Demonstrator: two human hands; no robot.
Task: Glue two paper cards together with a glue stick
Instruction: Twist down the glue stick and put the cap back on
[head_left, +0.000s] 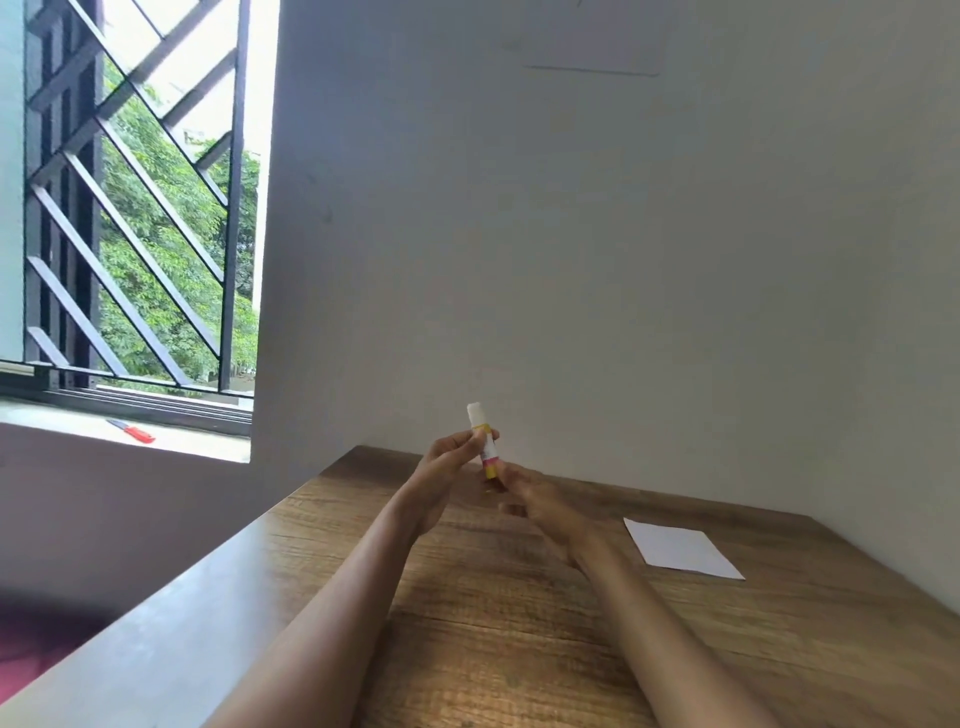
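1. A plain pale wall (597, 260) is filling most of the view behind the work area.
2. A wooden table (493, 623) is stretching from the foreground back to that wall, its grain running across.
3. A window (140, 208) with dark diagonal bars is standing open at the left, green trees showing through it.
4. Two bare forearms are reaching forward over the table, meeting near its far edge.
5. White paper cards (680, 548) are lying flat on the table at the right, well apart from the hands; whether this is one sheet or two stacked, I cannot tell.
6. The left hand (447, 478) is pinching the upper body of the stick between fingertips and thumb.
7. The right hand (535, 501) is gripping the lower end with curled fingers.
8. The glue stick (485, 441) is being held nearly upright above the table, yellow with a pink label, its white end pointing up.
9. A small red and blue object (132, 431) is lying on the window sill, too small to identify.
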